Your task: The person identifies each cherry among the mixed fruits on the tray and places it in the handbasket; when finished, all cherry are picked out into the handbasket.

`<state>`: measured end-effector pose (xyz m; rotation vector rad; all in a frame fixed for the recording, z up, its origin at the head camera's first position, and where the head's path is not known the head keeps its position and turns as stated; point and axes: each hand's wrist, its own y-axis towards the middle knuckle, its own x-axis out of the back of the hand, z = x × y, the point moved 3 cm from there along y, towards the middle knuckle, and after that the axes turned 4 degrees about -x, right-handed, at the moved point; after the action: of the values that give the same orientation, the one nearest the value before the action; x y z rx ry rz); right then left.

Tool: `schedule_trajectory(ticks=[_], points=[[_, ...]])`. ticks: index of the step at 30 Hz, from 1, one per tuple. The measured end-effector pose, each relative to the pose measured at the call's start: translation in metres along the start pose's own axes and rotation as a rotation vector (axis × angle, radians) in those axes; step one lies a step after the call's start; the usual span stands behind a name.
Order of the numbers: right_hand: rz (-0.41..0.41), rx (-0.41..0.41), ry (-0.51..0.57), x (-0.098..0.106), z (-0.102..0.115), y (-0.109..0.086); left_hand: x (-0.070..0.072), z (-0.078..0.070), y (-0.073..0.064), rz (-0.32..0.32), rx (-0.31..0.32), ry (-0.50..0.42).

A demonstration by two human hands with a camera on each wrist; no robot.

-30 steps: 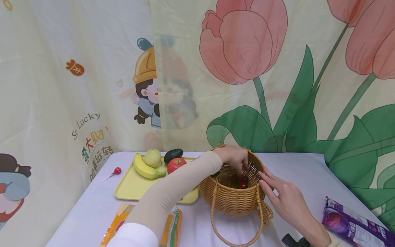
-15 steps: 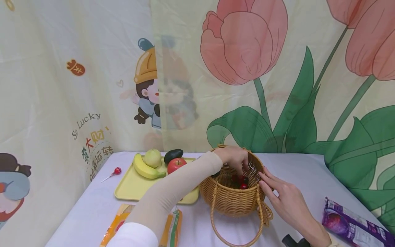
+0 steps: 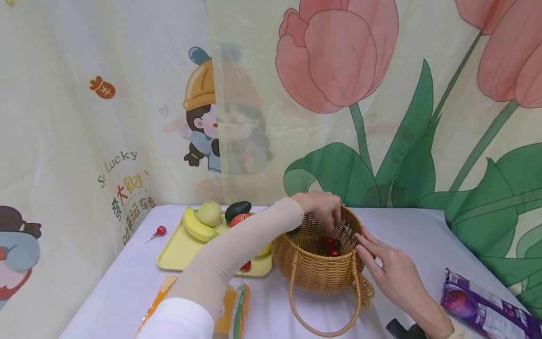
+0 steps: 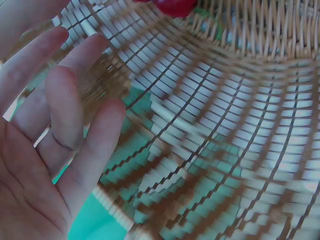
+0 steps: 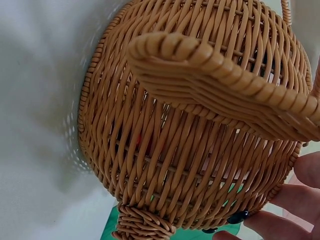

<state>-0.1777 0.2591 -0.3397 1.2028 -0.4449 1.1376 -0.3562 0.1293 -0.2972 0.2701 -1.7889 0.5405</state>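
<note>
A round wicker basket with a looped handle hanging at its front stands on the table. Several small red, shiny round fruits lie inside it. My left hand reaches over the far left rim, fingers pointing down into the basket above the fruits. In the left wrist view its fingers are loosely bent, with nothing between them, beside the woven wall. My right hand rests its fingertips against the basket's right rim. The right wrist view has those fingers at the rim, near small black beads.
Left of the basket, a yellow tray bears a banana, a pale green round fruit, a dark avocado-like fruit and a red apple. A lollipop, orange packets and a purple package lie around.
My left hand has come up a little inside the basket, away from the red fruits. The left forearm has shifted, uncovering a yellow and a red item on the tray. The right hand stays at the rim.
</note>
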Motion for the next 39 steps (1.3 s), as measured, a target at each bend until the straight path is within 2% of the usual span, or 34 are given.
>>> schedule_trajectory(ticks=[6,11,15,19,22,26,30,33,39], points=[[-0.010,0.011,0.004,0.000,0.001,0.001,0.027,0.002,-0.025,-0.050,-0.013,-0.029],[0.004,0.002,0.004,-0.001,0.003,0.001,0.044,0.012,-0.051,-0.115,-0.016,-0.039],[0.014,-0.011,0.000,-0.001,0.004,0.001,0.053,0.026,-0.076,-0.170,-0.022,-0.092],[0.015,-0.009,0.000,-0.002,0.004,0.001,0.052,0.041,-0.106,-0.218,-0.008,-0.155],[0.013,0.001,0.001,-0.003,0.004,0.000,0.046,0.051,-0.134,-0.267,0.018,-0.184],[0.021,0.007,0.004,-0.005,0.004,-0.001,0.035,0.068,-0.178,-0.338,0.076,-0.217],[0.024,-0.001,0.013,-0.003,0.004,-0.001,0.019,0.088,-0.224,-0.401,0.163,-0.202],[0.016,0.001,0.014,-0.001,0.003,0.000,0.003,0.100,-0.258,-0.452,0.240,-0.202],[-0.013,0.029,0.007,0.001,0.000,0.001,-0.040,0.119,-0.318,-0.510,0.388,-0.331]])
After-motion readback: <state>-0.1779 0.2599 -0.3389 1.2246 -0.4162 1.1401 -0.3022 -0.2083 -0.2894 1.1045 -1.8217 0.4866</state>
